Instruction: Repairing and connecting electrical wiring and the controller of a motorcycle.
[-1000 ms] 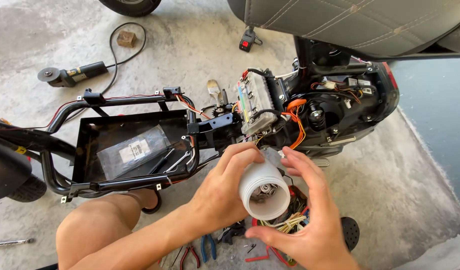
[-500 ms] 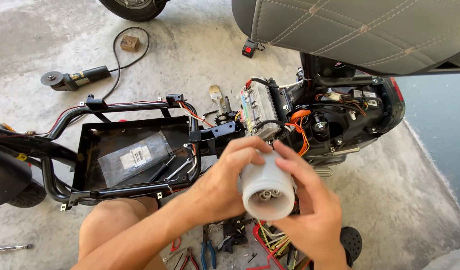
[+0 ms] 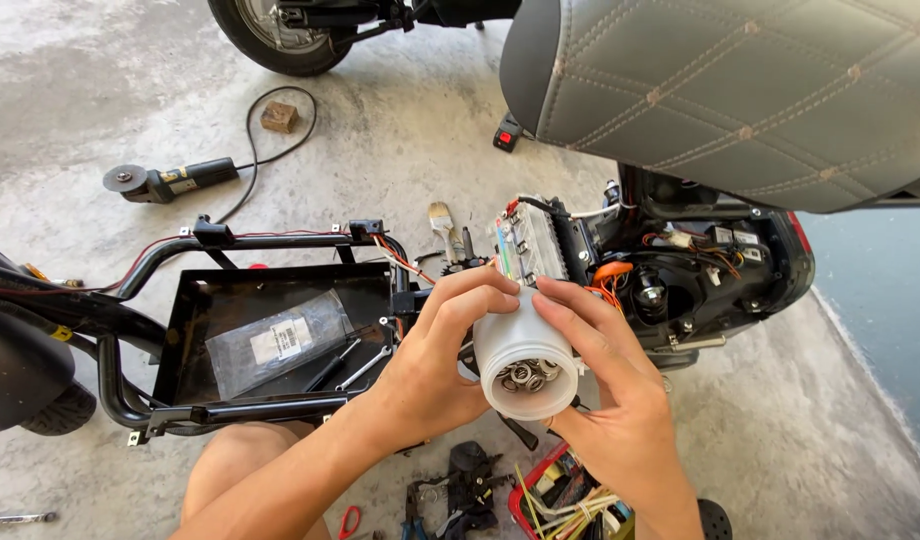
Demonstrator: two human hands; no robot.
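Here, both the left hand [image 3: 430, 375] and right hand [image 3: 610, 415] curl their fingers [image 3: 480, 290] around a smooth white plastic jar [image 3: 525, 365], with metal washers [image 3: 525, 375] inside its open mouth.

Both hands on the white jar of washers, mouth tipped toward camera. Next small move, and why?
Probably free the right hand and pick one washer out while the left hand holds the white jar. The jar's mouth is open and tilted toward the person, the metal washers lie loose near the rim, and both hands now only grip its sides.

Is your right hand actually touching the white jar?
Touching. The head view shows the right hand's fingers lying flat on the side of the white jar, with no gap; the left hand wraps the other side.
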